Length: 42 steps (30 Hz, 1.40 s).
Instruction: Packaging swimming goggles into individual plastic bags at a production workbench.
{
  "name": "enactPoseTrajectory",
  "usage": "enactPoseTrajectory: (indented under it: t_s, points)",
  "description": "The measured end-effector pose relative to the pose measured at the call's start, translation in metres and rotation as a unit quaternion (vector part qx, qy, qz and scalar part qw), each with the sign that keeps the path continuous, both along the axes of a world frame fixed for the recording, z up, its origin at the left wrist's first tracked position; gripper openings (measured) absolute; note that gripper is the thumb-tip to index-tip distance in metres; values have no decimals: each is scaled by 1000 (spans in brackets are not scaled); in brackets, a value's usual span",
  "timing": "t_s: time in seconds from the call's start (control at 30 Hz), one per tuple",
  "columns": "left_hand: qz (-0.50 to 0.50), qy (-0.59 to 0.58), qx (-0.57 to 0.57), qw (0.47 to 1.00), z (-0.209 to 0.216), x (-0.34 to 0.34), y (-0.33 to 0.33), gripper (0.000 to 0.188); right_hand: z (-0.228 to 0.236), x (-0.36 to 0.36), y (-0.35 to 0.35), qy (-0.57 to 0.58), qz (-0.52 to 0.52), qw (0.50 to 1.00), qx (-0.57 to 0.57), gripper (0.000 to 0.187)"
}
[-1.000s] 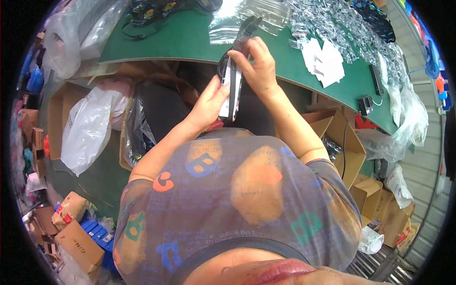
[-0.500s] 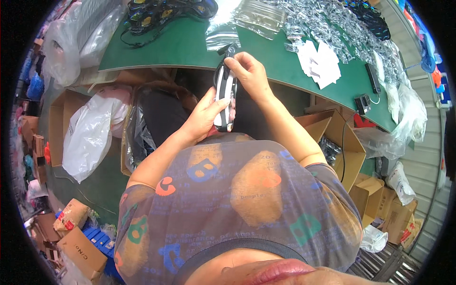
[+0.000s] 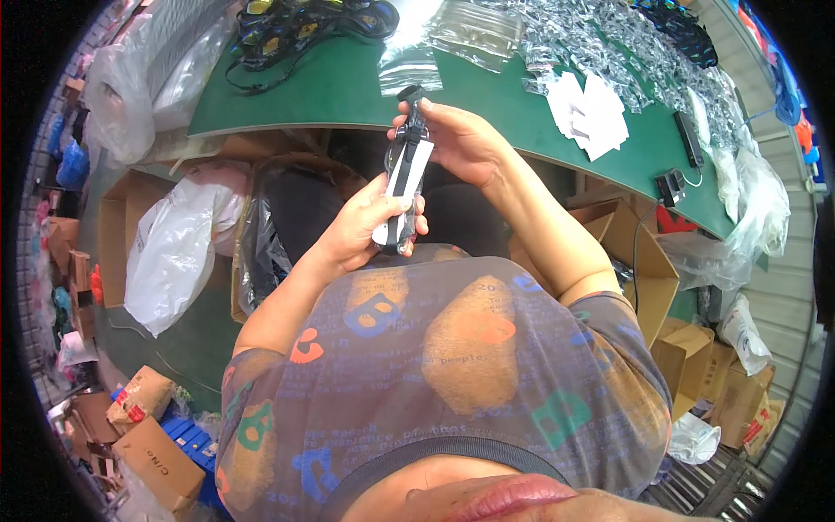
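Both my hands hold a long, narrow bundle of black strap with a white card strip (image 3: 419, 163), upright in front of my chest at the table's near edge. My left hand (image 3: 361, 224) grips the lower end, its thumb lying across the white part. Higher up, my right hand (image 3: 463, 146) closes around the black upper end, with some fingertips showing on the far side. A dark loop or buckle-like piece sticks up at the top. Its exact kind I cannot make out.
The green table (image 3: 513, 109) carries black straps (image 3: 304, 30), flat clear bags (image 3: 474, 35), many small clear packets (image 3: 600, 43), white paper slips (image 3: 584, 117) and a small black camera-like device (image 3: 670, 187) on a cable. Open cardboard boxes (image 3: 652, 261) and a white plastic bag (image 3: 174, 252) stand below.
The bundle has turned so its black-and-white face shows more. My right hand has shifted from a pinch at the upper side to a wrap around the top part.
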<state>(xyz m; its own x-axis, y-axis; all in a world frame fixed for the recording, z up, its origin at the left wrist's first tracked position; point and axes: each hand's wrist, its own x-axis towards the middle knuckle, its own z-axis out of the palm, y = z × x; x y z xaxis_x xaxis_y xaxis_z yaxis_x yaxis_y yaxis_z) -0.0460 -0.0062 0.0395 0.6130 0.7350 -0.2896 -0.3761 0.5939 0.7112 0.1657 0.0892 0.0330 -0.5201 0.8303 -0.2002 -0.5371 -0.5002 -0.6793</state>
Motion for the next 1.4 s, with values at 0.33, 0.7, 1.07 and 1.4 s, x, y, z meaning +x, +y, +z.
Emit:
enactPoseTrajectory:
  t_s: [0.33, 0.7, 1.07, 1.4]
  points:
    - [-2, -112, -115, 987, 11, -11, 1, 41, 16, 5, -18, -450, -169, 710, 514, 21]
    - [-44, -175, -178, 967, 35, -7, 10, 45, 63, 18, -37, -493, -69, 252, 830, 29]
    - [-31, -91, -153, 984, 16, -18, 13, 27, 90, 29, -26, -504, 93, 382, 769, 53]
    - [-137, -86, -225, 961, -8, -15, 16, 61, 21, 4, -55, -479, 82, 511, 709, 39]
